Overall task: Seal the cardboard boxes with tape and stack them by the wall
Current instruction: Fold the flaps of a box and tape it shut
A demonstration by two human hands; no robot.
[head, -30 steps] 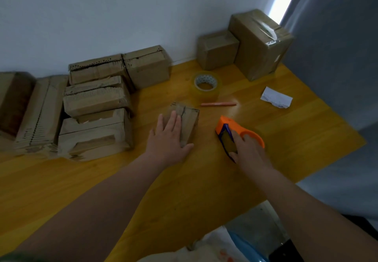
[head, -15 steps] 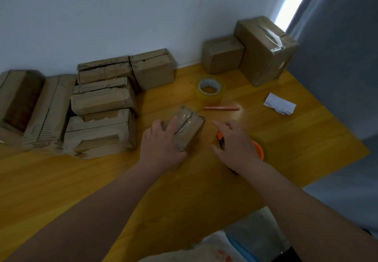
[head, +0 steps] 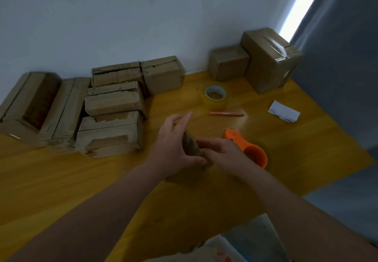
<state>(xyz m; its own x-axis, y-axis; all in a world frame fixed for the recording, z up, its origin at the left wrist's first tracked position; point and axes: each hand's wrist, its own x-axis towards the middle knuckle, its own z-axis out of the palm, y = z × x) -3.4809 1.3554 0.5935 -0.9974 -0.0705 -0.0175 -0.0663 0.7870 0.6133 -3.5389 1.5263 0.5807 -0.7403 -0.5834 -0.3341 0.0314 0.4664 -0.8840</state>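
A small cardboard box is held tilted between both hands above the yellow wooden table. My left hand grips its left side with the thumb under and fingers stretched over the top. My right hand holds its right side, fingers curled round the near end. Most of the box is hidden by the hands. The orange tape dispenser lies on the table just right of my right hand. A roll of clear tape sits further back.
Stacked cardboard boxes line the wall at the left, with flattened ones beyond. Two sealed boxes stand in the back right corner. An orange pen and a crumpled white paper lie on the table. A curtain hangs at right.
My right hand let go of the tape dispenser and moved onto the small box. Both hands have lifted and tilted the box toward me.
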